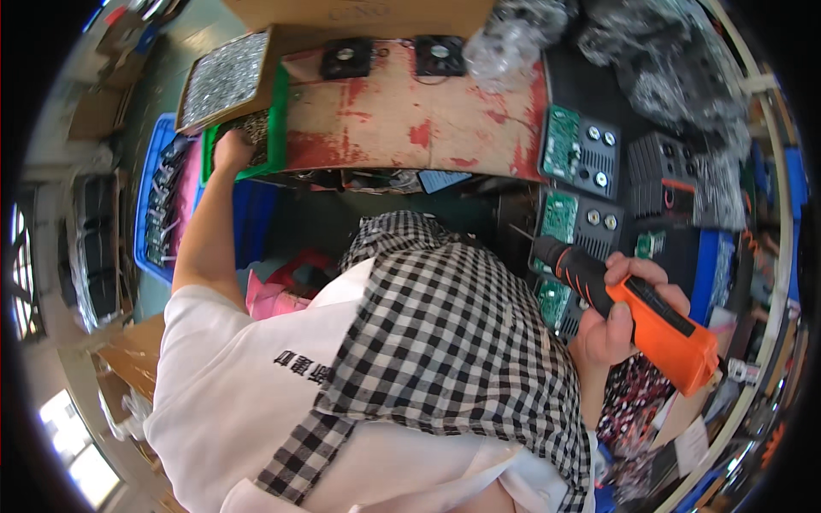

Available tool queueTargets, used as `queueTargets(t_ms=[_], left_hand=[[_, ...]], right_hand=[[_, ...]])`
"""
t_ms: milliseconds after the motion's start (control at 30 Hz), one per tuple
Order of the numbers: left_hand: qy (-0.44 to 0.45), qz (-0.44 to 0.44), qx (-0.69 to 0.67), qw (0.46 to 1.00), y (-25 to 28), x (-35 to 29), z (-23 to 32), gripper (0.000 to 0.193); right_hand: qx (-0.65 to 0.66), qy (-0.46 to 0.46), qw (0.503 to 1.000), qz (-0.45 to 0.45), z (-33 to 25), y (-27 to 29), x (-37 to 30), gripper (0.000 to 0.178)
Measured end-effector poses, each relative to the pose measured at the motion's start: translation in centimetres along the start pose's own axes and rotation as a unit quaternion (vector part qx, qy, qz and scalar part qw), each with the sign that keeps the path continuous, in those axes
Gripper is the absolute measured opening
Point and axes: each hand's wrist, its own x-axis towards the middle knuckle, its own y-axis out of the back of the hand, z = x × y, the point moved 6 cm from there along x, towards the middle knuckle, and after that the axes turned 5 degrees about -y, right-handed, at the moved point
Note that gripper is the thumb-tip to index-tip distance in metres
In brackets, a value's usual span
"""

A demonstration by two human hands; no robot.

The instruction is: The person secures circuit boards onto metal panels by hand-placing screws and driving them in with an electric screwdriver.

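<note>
At the far left my left hand reaches into a green bin of small brownish metal pieces that look like screws. Its fingers are curled down among them, and their tips and whatever they grip cannot be made out. My right hand is wrapped round an orange and black electric screwdriver, whose dark nose points up and left. Beyond that nose, dark panels carry green circuit boards and round silvery parts.
A cardboard box of silvery small parts rests by the green bin. Two black fans lie on the worn red-and-tan board. A blue crate stands at left. Plastic-wrapped parts and a stack of dark casings are at right.
</note>
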Motion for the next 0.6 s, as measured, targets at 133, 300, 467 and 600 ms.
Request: queueTargets(t_ms=[133, 300, 467, 600], left_hand=[[0.093, -0.045, -0.224, 0.969, -2.2, 1.0, -3.1, 0.010], [0.056, -0.080, -0.758, 0.645, -1.7, 0.0, 0.7, 0.016], [-0.109, -0.281, -0.883, 0.361, -0.9, -4.4, 15.2, 0.027], [-0.171, -0.435, -0.803, 0.371, -3.7, -9.5, 28.3, 0.018]], right_hand=[[0.025, 0.013, 0.999, 0.022, 0.4, 1.7, 0.5, 0.038], [0.033, 0.019, 0.997, 0.063, 0.5, 3.5, 0.8, 0.039], [0.031, 0.016, 0.995, 0.098, 0.3, 4.7, 1.3, 0.040], [0.037, 0.013, 0.992, 0.123, -0.2, 5.8, 1.6, 0.041]])
